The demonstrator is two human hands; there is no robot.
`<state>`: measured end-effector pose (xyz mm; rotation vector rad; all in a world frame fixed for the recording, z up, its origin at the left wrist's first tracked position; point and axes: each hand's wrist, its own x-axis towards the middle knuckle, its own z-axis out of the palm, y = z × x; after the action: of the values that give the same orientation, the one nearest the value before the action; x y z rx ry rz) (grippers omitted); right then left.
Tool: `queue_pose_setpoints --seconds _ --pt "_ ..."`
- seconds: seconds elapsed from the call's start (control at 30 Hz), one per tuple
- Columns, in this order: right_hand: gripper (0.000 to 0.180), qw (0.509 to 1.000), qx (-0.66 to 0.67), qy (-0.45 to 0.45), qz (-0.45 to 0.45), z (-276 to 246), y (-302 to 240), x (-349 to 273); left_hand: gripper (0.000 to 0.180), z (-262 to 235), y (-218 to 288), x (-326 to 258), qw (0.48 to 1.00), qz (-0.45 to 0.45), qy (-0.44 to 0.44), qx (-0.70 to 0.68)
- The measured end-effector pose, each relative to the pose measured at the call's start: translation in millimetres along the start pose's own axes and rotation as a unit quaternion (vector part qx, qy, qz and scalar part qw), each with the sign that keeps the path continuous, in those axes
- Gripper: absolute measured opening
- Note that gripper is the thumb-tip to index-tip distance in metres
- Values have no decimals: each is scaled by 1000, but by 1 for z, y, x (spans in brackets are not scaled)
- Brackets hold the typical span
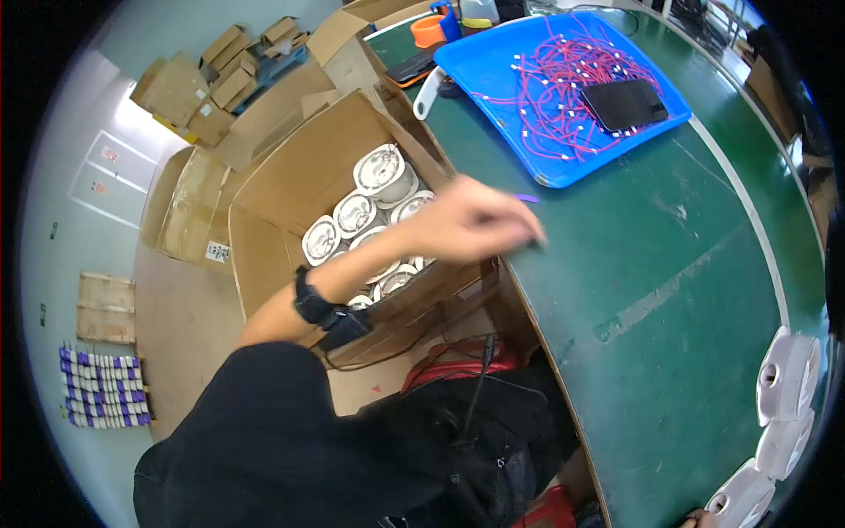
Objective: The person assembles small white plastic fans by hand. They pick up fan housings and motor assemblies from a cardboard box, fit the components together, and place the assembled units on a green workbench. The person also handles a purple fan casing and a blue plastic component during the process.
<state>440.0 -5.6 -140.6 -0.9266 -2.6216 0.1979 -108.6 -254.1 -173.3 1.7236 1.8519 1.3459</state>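
My left hand (471, 220) reaches over the table's edge, beside the open cardboard box, a black band on its wrist. Its fingers look drawn together, with a small dark thing at their blurred tips that I cannot make out. A short purple strip (526, 199) lies just beyond the hand. White oval plastic units (356, 214) are stacked inside the cardboard box (273, 194) below my forearm. At the bottom right edge, only a bit of my right hand (701, 519) shows, next to a white plastic housing (742, 499); most of its fingers are hidden.
On the green table (651, 396), a blue tray (554, 172) holds tangled red-pink wires (563, 79) and a black phone (623, 104). More white housings (788, 377) line the right side. An orange tape roll (429, 32) stands at the far end. Cartons (189, 202) sit beyond the box.
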Motion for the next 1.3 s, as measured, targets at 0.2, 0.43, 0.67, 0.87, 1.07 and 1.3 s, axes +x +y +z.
queue_pose_setpoints --seconds 0.2,0.43,0.67,0.87,1.07,1.3 --pt "19 998 -12 -31 60 -2 -17 10 28 -94 -147 -114 918 -386 54 -79" --pt "19 996 0 6 91 4 -16 11 44 -89 -243 -207 779 -419 -12 465" --pt "10 993 53 57 89 28 30 -4 78 -85 -274 -182 767 -418 28 485" --pt "9 991 49 73 97 29 18 -1 95 -98 -306 -185 734 -377 10 565" --pt "11 979 136 55 144 19 15 -3 44 -142 -287 -221 783 -402 205 428" --pt "98 671 737 28 76 18 -25 25 34 -159 -119 -174 882 -286 132 351"
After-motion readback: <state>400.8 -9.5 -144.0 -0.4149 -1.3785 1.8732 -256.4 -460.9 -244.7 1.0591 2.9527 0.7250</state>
